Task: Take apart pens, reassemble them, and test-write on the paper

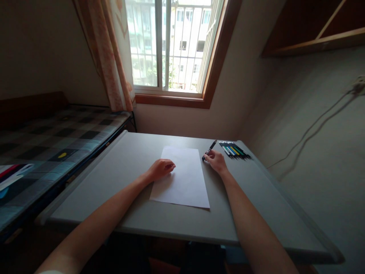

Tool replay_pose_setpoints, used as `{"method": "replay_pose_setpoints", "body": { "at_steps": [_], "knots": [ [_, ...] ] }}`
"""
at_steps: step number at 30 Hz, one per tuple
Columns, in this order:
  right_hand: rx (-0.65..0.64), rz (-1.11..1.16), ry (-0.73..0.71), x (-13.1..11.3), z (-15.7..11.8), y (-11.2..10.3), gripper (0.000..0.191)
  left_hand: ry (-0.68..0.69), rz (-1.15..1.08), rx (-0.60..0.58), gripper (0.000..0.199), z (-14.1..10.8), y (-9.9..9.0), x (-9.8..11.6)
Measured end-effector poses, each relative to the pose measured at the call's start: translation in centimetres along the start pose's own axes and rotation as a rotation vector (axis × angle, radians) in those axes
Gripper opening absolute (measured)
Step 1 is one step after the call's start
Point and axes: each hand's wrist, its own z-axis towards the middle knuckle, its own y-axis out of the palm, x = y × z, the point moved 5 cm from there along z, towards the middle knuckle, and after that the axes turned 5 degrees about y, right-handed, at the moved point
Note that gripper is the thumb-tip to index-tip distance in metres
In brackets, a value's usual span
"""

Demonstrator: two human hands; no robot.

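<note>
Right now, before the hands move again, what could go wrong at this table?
The sheet could slide or skew: nothing visible fastens it, and the left hand is only over its left side.
The pen in the right hand might mark the table, since it is just outside the sheet's right edge.
The row of pens could get knocked, lying close to the right hand and the table's edge.
</note>
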Motion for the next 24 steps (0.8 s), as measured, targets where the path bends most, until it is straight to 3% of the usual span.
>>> {"method": "replay_pose_setpoints", "body": {
  "at_steps": [7, 11, 16, 20, 24],
  "knots": [
    [0.031, 0.269, 0.051, -0.7, 0.1, -0.4, 0.032, -0.002, -0.007, 0.009, 0.024, 0.0, 0.1, -0.1],
    [0.094, 0.382, 0.095, -1.4, 0.0, -0.9, 0.035, 0.006, 0.001, 0.005, 0.024, 0.0, 0.1, -0.1],
    [0.173, 0.704, 0.225, -0.2, 0.5, -1.5, 0.029, 0.015, 0.001, -0.005, 0.024, 0.0, 0.0, -0.1],
    [0.347, 0.661, 0.216, 1.0, 1.0, -3.6, 0.037, 0.010, -0.015, -0.001, 0.024, -0.1, 0.0, -0.1],
    [0.500, 0.400, 0.144, 0.8, 0.8, -6.4, 0.044, 0.010, -0.019, 0.006, 0.024, -0.1, 0.1, -0.1]
  ]
}}
